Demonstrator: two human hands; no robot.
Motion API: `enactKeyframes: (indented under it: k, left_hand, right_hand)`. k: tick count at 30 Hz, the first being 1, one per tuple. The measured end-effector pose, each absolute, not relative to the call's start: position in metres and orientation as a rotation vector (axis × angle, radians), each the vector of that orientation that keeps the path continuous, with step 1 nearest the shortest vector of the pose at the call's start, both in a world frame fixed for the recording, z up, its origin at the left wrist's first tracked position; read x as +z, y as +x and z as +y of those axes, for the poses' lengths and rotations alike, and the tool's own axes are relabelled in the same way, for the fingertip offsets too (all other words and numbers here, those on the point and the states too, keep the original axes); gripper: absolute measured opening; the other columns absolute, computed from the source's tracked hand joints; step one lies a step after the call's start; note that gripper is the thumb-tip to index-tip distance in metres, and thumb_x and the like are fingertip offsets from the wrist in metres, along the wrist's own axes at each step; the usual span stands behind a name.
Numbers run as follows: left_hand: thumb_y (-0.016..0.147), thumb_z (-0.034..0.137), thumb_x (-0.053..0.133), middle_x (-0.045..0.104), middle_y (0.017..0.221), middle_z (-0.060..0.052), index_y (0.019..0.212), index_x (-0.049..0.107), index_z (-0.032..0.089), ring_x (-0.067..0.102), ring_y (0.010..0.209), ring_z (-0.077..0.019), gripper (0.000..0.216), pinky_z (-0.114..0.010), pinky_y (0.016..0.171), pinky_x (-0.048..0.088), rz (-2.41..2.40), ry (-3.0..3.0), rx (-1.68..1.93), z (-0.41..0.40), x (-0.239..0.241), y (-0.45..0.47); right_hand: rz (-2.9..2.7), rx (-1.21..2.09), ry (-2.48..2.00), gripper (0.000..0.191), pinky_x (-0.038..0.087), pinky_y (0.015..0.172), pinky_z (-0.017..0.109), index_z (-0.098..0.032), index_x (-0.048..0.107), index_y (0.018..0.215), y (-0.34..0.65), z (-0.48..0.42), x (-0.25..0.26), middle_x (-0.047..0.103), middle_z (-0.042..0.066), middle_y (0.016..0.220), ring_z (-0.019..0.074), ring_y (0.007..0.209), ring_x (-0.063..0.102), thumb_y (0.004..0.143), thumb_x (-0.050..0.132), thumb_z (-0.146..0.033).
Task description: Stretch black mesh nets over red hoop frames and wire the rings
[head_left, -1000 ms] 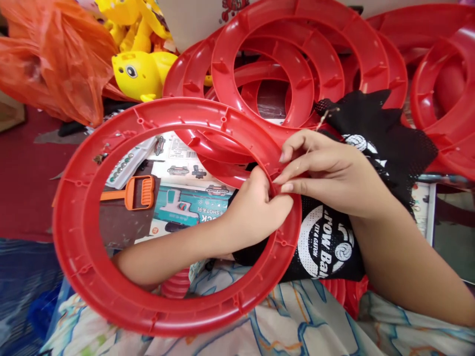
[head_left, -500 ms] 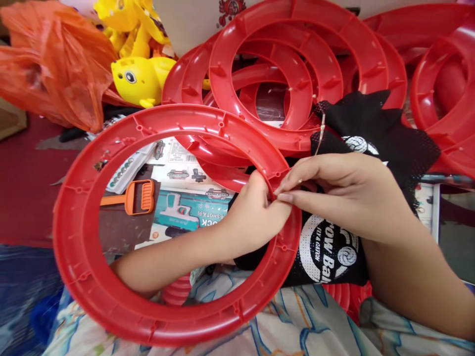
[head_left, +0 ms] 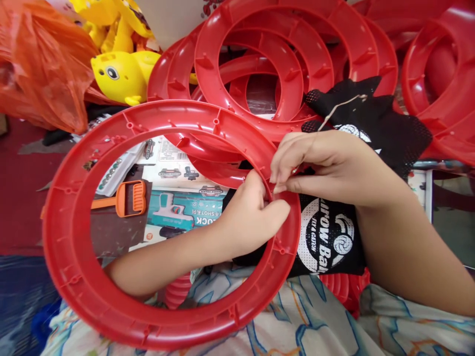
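A large red plastic track ring (head_left: pixel 156 329) lies tilted across my lap, its ribbed side facing me. My left hand (head_left: pixel 256 217) reaches through the ring's opening and grips its right-hand part, fingers curled around the inner rim. Against that same part, my right hand (head_left: pixel 315 165) has thumb and fingertips brought together in a pinch. A thin pale string (head_left: pixel 339 105) runs up from my right hand and bends over a black mesh bag (head_left: pixel 389 118). The string's other end, near the fingertips, is too small to make out.
More red rings (head_left: pixel 285 29) are piled at the back. A yellow toy (head_left: pixel 126 76) and an orange plastic bag (head_left: pixel 44 69) sit at the left. Behind the ring lie an orange rake (head_left: pixel 130 199) and a boxed toy gun (head_left: pixel 172 210). White-printed black fabric (head_left: pixel 332 242) lies under my right wrist.
My right hand has lifted slightly and pulled back from my left thumb, and the string has swung right. My left hand keeps its grip on the ring. The view has shifted a little.
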State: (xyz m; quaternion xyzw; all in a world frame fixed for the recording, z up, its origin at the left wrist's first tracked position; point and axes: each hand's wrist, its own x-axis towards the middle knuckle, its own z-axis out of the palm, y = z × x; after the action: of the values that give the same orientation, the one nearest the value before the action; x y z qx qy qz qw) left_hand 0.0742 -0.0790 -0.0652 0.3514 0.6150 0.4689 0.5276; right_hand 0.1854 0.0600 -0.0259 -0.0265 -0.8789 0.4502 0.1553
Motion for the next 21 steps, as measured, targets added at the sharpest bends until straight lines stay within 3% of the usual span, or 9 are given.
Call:
enactKeyframes:
  k: [6, 11, 14, 21]
  left_hand:
    - [0.074, 0.019, 0.054, 0.047, 0.081, 0.001, 0.091, 0.039, 0.022, 0.043, 0.070, -0.0137, 0.023, -0.029, 0.060, 0.038, 1.447, 0.846, 1.077, -0.082, -0.066, 0.075]
    - [0.073, 0.019, 0.050, 0.047, 0.086, 0.001, 0.092, 0.040, 0.020, 0.046, 0.080, -0.0147, 0.022, -0.031, 0.069, 0.042, 1.413, 0.880, 1.103, -0.084, -0.063, 0.077]
    - [0.072, 0.017, 0.049, 0.044, 0.082, 0.003, 0.088, 0.037, 0.021, 0.042, 0.071, -0.0113, 0.021, -0.028, 0.063, 0.040, 1.384, 0.854, 1.123, -0.083, -0.061, 0.079]
    - [0.070, 0.007, 0.049, 0.050, 0.082, 0.003, 0.085, 0.040, 0.020, 0.046, 0.069, -0.0085, 0.022, -0.022, 0.060, 0.044, 1.317, 0.858, 1.249, -0.081, -0.052, 0.079]
  right_hand:
    - [-2.573, 1.270, 0.046, 0.008, 0.048, 0.067, 0.022, -0.019, 0.064, 0.078, 0.182, 0.065, -0.023, 0.070, -0.002, 0.079, 0.0088, 0.074, 0.063, 0.084, 0.064, -0.015]
    - [-2.650, 1.169, 0.130, 0.011, 0.048, 0.069, 0.020, -0.017, 0.066, 0.077, 0.182, 0.066, -0.022, 0.068, 0.000, 0.079, 0.0078, 0.076, 0.062, 0.087, 0.061, -0.014]
    - [-2.643, 1.159, 0.160, 0.013, 0.049, 0.073, 0.020, -0.018, 0.068, 0.077, 0.183, 0.065, -0.022, 0.069, -0.001, 0.079, 0.0078, 0.079, 0.063, 0.087, 0.061, -0.016]
    - [-2.504, 1.097, -0.096, 0.016, 0.049, 0.079, 0.023, -0.021, 0.064, 0.066, 0.189, 0.052, -0.022, 0.063, -0.001, 0.083, 0.0101, 0.084, 0.058, 0.077, 0.066, -0.010]
